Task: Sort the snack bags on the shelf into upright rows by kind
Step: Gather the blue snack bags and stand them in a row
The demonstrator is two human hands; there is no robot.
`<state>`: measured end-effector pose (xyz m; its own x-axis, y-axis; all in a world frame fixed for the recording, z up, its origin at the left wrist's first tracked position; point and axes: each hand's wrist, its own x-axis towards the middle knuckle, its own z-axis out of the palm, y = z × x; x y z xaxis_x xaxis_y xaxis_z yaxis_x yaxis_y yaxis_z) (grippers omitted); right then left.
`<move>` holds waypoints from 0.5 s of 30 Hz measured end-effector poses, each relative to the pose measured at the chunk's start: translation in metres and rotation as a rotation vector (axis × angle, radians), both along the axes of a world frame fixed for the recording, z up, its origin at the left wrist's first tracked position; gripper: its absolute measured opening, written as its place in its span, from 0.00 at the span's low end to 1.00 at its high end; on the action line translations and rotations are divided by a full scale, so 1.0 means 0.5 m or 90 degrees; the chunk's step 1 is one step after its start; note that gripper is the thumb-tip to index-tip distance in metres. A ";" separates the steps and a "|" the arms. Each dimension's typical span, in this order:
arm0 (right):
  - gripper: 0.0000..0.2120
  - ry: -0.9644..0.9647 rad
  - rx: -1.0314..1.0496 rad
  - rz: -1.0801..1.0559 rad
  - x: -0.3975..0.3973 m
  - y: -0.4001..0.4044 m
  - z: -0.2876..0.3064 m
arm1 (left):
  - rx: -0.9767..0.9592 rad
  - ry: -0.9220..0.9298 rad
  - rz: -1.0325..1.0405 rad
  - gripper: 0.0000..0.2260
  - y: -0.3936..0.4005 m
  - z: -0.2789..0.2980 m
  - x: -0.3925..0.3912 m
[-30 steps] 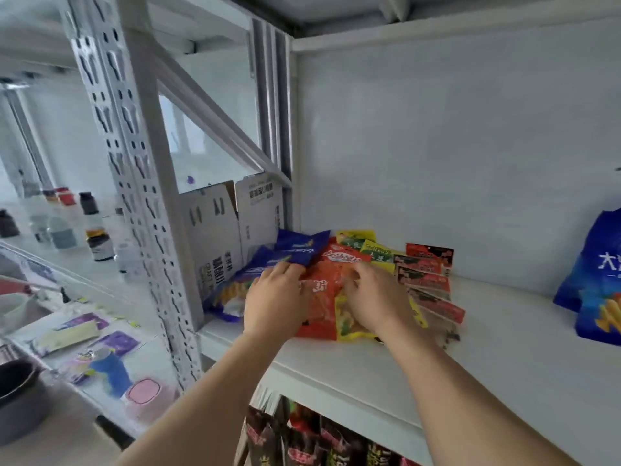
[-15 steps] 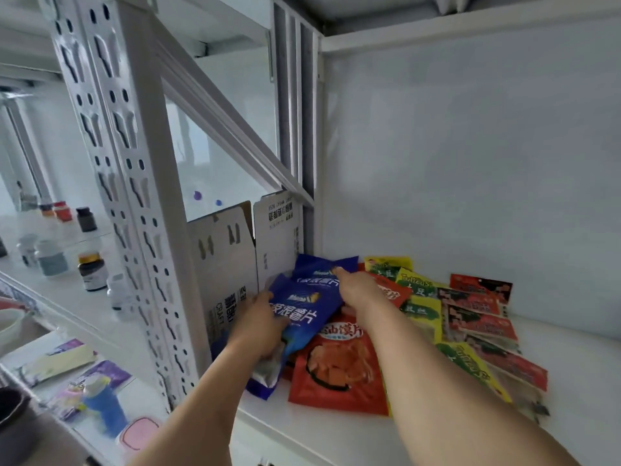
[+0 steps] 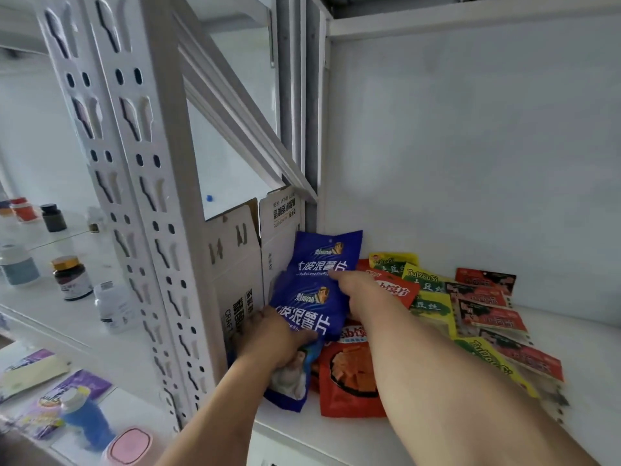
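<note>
Two blue chip bags stand nearly upright against a white cardboard box (image 3: 235,264) at the shelf's left end. My left hand (image 3: 272,341) grips the front blue bag (image 3: 312,314) low on its left side. My right hand (image 3: 363,294) rests on the right edge of the blue bags, fingers touching the rear blue bag (image 3: 326,253). Orange snack bags (image 3: 349,375), yellow-green bags (image 3: 426,290) and red-black packets (image 3: 487,304) lie flat in a loose heap to the right on the white shelf (image 3: 588,358).
A perforated white upright post (image 3: 144,196) stands left of the box. Beyond it, a lower white surface carries several bottles and jars (image 3: 70,277). Purple packets, a blue bottle (image 3: 87,422) and a pink lid lie at bottom left. The shelf's back wall is plain white.
The view came closer. Both hands raised the blue bags from tilted to nearly upright against the box. The right hand slid down along their right edge.
</note>
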<state>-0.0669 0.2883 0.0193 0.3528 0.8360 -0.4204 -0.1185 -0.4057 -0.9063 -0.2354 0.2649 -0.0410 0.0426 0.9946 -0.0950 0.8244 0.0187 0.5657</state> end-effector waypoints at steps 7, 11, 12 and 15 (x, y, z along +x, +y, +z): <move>0.10 0.109 0.090 -0.037 0.016 -0.050 0.004 | 0.023 -0.003 0.029 0.54 -0.049 0.041 0.006; 0.12 0.185 0.156 -0.062 0.029 -0.075 -0.001 | 0.057 -0.046 0.055 0.50 -0.064 0.064 -0.005; 0.13 0.194 0.171 -0.073 0.031 -0.081 -0.001 | 0.054 -0.078 0.052 0.49 -0.064 0.067 -0.007; 0.14 0.199 0.221 -0.100 0.037 -0.100 -0.002 | 0.050 -0.167 0.044 0.51 -0.051 0.069 -0.014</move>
